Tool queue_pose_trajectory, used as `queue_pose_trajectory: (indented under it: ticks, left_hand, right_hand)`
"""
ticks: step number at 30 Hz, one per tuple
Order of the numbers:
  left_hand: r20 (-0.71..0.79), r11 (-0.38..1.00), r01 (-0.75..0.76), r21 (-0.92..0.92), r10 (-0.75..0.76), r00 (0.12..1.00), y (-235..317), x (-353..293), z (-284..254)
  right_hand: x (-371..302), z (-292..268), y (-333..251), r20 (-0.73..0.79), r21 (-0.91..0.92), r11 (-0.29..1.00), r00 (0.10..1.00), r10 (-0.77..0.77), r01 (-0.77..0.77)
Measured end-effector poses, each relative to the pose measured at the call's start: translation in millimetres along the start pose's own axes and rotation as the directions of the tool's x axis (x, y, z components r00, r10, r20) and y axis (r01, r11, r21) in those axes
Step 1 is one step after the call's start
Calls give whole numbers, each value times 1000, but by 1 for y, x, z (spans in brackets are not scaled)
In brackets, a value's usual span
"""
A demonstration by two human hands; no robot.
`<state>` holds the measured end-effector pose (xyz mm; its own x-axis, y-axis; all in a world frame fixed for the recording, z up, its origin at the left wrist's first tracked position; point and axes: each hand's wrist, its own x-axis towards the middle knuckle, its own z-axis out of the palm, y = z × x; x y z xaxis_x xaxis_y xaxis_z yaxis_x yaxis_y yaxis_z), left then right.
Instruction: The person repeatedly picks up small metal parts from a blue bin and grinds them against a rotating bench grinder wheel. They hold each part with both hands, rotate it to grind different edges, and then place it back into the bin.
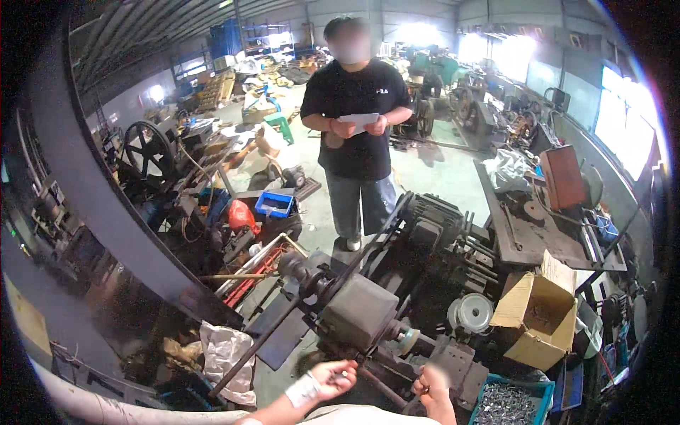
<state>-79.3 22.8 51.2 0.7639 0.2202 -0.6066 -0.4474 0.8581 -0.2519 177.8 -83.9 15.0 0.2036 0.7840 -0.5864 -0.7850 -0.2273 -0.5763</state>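
Observation:
My left hand (335, 380) is palm up with curled fingers, beside the front of a dark, greasy machine (361, 312). Something small and pale shows at its fingers, too small to name. A white wrap (303, 391) covers that wrist. My right hand (431, 386) is closed at the machine's dark metal block (457, 368); what its fingers hold is hidden. Between the hands a dark bar (382, 387) slants down. Just above, a spindle with a pale greenish collar (408, 340) sticks out of the machine's housing. To the right, a teal crate (545, 397) holds many small metal parts.
A person (355, 106) in a dark shirt stands beyond the machine, holding white paper (359, 122). An open cardboard box (520, 301) and a metal worktable (545, 244) stand right. A long dark lever (255, 347), a white sack (225, 354) and a blue bin (275, 204) lie left.

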Motion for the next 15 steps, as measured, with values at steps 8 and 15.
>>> queue_pose_trajectory:
  ticks: [8, 15]
  left_hand:
    - [-25, 989, -24, 147, 28, 999, -9, 74, -44]
    - [-7, 923, -77, 377, 86, 996, -16, 77, -42]
  right_hand:
    - [-17, 42, 18, 145, -446, 891, 989, -18, 82]
    - [-14, 54, 35, 380, -815, 303, 851, -363, 493]
